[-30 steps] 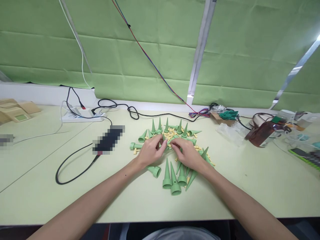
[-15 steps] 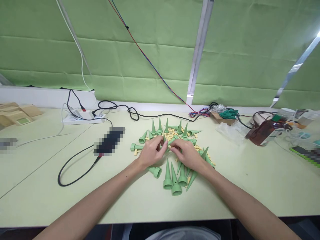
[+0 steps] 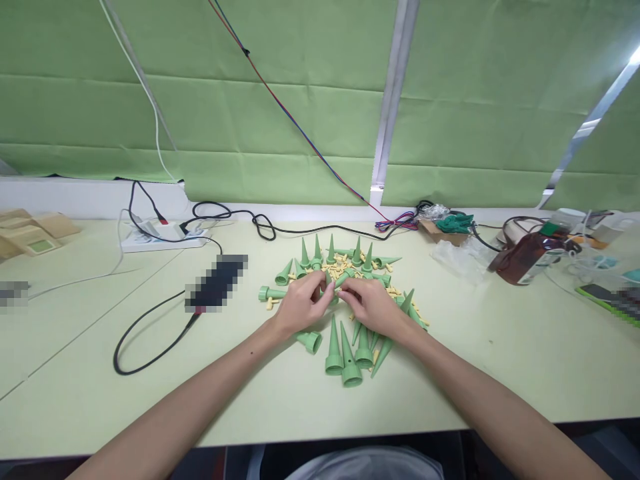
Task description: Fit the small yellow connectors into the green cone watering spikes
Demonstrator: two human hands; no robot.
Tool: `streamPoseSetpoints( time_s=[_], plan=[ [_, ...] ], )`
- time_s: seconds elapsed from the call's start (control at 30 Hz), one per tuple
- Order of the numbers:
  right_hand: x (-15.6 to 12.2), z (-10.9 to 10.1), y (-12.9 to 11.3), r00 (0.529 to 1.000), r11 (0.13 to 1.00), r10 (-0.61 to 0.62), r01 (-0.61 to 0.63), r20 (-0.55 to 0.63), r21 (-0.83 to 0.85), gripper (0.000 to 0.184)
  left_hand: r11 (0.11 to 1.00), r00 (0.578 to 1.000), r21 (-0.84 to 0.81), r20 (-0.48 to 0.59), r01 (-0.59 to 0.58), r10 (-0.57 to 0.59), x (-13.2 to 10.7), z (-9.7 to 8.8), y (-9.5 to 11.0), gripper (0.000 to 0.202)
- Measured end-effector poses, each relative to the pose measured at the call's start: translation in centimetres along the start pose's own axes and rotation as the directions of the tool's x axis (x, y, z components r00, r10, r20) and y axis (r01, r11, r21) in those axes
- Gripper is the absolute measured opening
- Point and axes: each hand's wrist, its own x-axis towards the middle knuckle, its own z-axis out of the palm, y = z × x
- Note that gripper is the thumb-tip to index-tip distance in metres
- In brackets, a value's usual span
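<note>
Pale table (image 3: 240, 413), both bare hands working close together over a loose ring of green cones. Left hand (image 3: 305, 301): fingers curled around one green cone (image 3: 328, 276), its tip poking up beside the thumb, most of its body screened by the fingers. Right hand (image 3: 373, 305): thumb and fingertips bunched just beside that cone, at a small yellow piece (image 3: 339, 291); too small and covered to tell whether it is pinched or merely touched. Heap of yellow pegs (image 3: 343, 269) behind the hands, partly blocked by them; count not possible. Upright cones stand along the far side; two front cones (image 3: 334, 353) (image 3: 351, 373) stand nearest the table edge, hollow bases showing. Another lying cone (image 3: 311, 342) has its pointed end lost under the left wrist; several more run beneath the right wrist, ends hidden. Left of the hands, a dark slab (image 3: 217, 283), pixelated, details unreadable, black cable (image 3: 116, 353) looping from it. Tan boxes (image 3: 35, 233) cut by the left edge. Far right: brown bottle (image 3: 530, 260), tilted, label illegible; clear plastic (image 3: 463, 259) crumpled near it; green-rimmed object (image 3: 607, 303) part pixelated, cropped by the frame. Forearms run out at the bottom.
</note>
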Motion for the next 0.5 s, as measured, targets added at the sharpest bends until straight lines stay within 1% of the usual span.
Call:
streamPoseSetpoints(
  time_s=[0.3,0.5],
  plan=[
    [0.06,-0.08,0.1,1.0,1.0,0.004,-0.004,0.004,0.006,0.025,1.0,1.0,0.012,0.002,0.0,0.0,-0.01,0.01,-0.06,0.023],
    [0.15,0.02,0.27,0.999,1.0,-0.009,0.01,-0.041,0.011,0.025,1.0,1.0,0.006,0.0,0.015,-0.015,-0.04,-0.03,0.09,0.022]
  ],
)
